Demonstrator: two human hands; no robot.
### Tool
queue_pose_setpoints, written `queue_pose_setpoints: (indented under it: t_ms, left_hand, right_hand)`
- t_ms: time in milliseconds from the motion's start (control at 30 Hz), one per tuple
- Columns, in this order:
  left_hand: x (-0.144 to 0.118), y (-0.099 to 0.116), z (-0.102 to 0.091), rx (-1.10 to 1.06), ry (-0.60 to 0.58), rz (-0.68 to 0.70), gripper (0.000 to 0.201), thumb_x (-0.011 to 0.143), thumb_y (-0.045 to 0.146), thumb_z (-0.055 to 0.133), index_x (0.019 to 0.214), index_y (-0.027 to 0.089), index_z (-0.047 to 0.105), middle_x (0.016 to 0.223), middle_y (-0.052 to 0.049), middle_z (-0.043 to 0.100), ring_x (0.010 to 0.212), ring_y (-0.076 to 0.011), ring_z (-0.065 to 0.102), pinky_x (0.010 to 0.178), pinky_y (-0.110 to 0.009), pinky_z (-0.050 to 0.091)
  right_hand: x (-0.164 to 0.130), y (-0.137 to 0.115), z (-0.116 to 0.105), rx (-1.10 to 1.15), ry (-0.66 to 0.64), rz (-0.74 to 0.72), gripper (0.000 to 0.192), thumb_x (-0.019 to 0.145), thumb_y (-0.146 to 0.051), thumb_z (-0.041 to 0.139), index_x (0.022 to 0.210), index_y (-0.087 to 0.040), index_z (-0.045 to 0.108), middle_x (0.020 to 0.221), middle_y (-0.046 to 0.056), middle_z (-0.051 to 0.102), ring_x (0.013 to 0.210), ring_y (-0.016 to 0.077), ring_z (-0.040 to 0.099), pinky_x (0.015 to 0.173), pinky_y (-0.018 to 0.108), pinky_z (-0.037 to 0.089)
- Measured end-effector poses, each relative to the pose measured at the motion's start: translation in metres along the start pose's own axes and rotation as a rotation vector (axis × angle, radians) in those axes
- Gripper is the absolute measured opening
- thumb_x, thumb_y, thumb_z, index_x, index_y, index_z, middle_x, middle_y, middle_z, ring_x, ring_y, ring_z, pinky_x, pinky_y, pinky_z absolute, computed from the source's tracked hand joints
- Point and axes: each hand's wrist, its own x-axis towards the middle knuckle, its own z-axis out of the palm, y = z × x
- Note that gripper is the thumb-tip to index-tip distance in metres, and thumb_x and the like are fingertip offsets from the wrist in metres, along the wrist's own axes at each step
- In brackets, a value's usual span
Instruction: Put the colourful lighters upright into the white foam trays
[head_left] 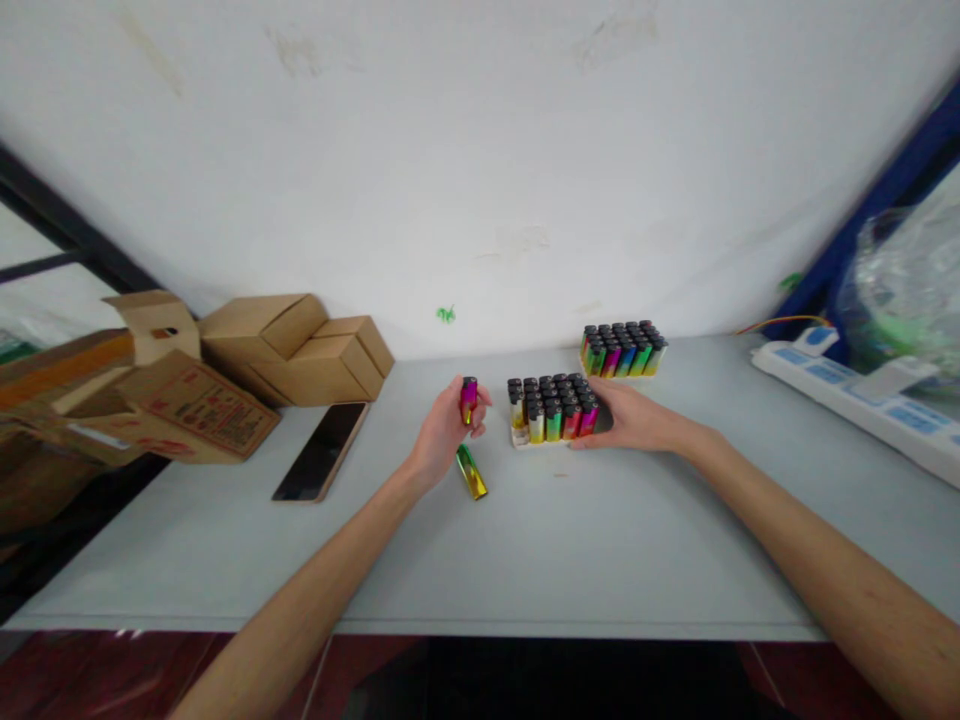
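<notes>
Gripped upright in my left hand is a pink lighter; a green-gold lighter lies on the counter just beneath it. My right hand clasps the right side of the near tray of lighters. I see a second tray farther right, cardboard boxes and a phone left, a power strip far right.

No text, brand, number or sign can be read anywhere in the view. Red printing is seen on the flap of the cardboard box at the left, but its characters are too blurred to be made out. A small green mark is noted on the white wall; no letter or figure can be recognised in it.
</notes>
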Motion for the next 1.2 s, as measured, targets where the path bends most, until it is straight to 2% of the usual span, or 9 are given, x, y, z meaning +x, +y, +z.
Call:
queue_pose_setpoints:
  t_ms: [100, 333, 433, 700, 833, 933, 1067, 1200]
  left_hand:
    - [-0.0004, -0.0009, 0.002, -0.017, -0.001, -0.066, 0.051, 0.089, 0.063, 0.058, 0.065, 0.019, 0.047, 0.06, 0.004, 0.036, 0.055, -0.0109, 0.035, 0.052, -0.022, 0.038]
    - [-0.0006, -0.0057, -0.0034, -0.01, -0.045, -0.217, 0.048, 0.087, 0.062, 0.05, 0.065, 0.021, 0.041, 0.057, 0.008, 0.023, 0.046, -0.008, 0.019, 0.043, -0.019, 0.021]
    - [-0.0001, -0.0058, -0.005, 0.004, -0.029, -0.217, 0.044, 0.088, 0.056, 0.047, 0.062, 0.021, 0.038, 0.056, 0.008, 0.02, 0.046, -0.0077, 0.013, 0.042, -0.019, 0.016]
    - [-0.0008, -0.0018, -0.0045, -0.017, 0.027, -0.183, 0.035, 0.088, 0.043, 0.044, 0.061, 0.021, 0.037, 0.056, 0.007, 0.021, 0.046, -0.0085, 0.018, 0.042, -0.018, 0.02]
    - [-0.0014, -0.0016, -0.0061, -0.011, 0.04, -0.179, 0.036, 0.088, 0.045, 0.046, 0.062, 0.021, 0.038, 0.057, 0.008, 0.02, 0.046, -0.0083, 0.016, 0.043, -0.018, 0.018]
    - [-0.001, -0.0012, -0.0068, -0.01, 0.049, -0.16, 0.043, 0.089, 0.053, 0.049, 0.063, 0.02, 0.041, 0.057, 0.008, 0.022, 0.047, -0.0081, 0.016, 0.043, -0.018, 0.018]
    - [-0.0014, 0.0009, -0.0045, -0.048, 0.023, -0.131, 0.049, 0.088, 0.064, 0.054, 0.076, 0.017, 0.057, 0.062, 0.005, 0.034, 0.051, -0.0093, 0.027, 0.045, -0.019, 0.025]
    - [-0.003, 0.0009, 0.0002, -0.1, -0.024, -0.093, 0.042, 0.092, 0.055, 0.06, 0.106, 0.016, 0.068, 0.073, 0.001, 0.045, 0.059, -0.0118, 0.039, 0.052, -0.023, 0.039]
  right_hand:
    - [-0.0008, 0.0009, 0.0, 0.012, -0.005, 0.01, 0.066, 0.074, -0.062, 0.081, 0.118, -0.019, 0.059, 0.117, 0.014, 0.068, 0.103, 0.0358, 0.066, 0.092, 0.05, 0.054]
    - [-0.0014, 0.0014, 0.0, 0.0, -0.016, 0.007, 0.063, 0.076, -0.063, 0.079, 0.115, -0.019, 0.058, 0.114, 0.013, 0.068, 0.101, 0.0343, 0.066, 0.09, 0.049, 0.054]
    - [-0.0008, -0.0001, -0.0003, 0.0, -0.014, 0.009, 0.063, 0.075, -0.063, 0.08, 0.114, -0.018, 0.058, 0.112, 0.013, 0.068, 0.101, 0.0349, 0.066, 0.089, 0.049, 0.054]
    - [-0.0004, -0.0006, -0.0005, 0.02, -0.015, 0.005, 0.064, 0.075, -0.062, 0.081, 0.116, -0.018, 0.058, 0.114, 0.014, 0.068, 0.102, 0.0347, 0.066, 0.091, 0.05, 0.054]
    - [-0.0008, -0.0001, -0.0004, 0.031, -0.007, 0.0, 0.066, 0.075, -0.061, 0.081, 0.119, -0.018, 0.058, 0.116, 0.014, 0.068, 0.104, 0.0344, 0.066, 0.093, 0.05, 0.054]
    - [-0.0012, 0.0015, 0.0005, 0.034, -0.002, 0.003, 0.064, 0.075, -0.061, 0.081, 0.118, -0.019, 0.059, 0.118, 0.013, 0.069, 0.105, 0.0346, 0.066, 0.093, 0.05, 0.054]
    - [-0.0012, 0.0034, 0.0015, 0.014, 0.0, 0.008, 0.066, 0.075, -0.062, 0.08, 0.12, -0.018, 0.059, 0.118, 0.014, 0.069, 0.104, 0.0351, 0.066, 0.093, 0.051, 0.054]
    - [-0.0006, 0.0027, 0.001, 0.006, 0.004, -0.003, 0.068, 0.074, -0.063, 0.081, 0.121, -0.018, 0.06, 0.119, 0.014, 0.069, 0.105, 0.0356, 0.067, 0.094, 0.052, 0.054]
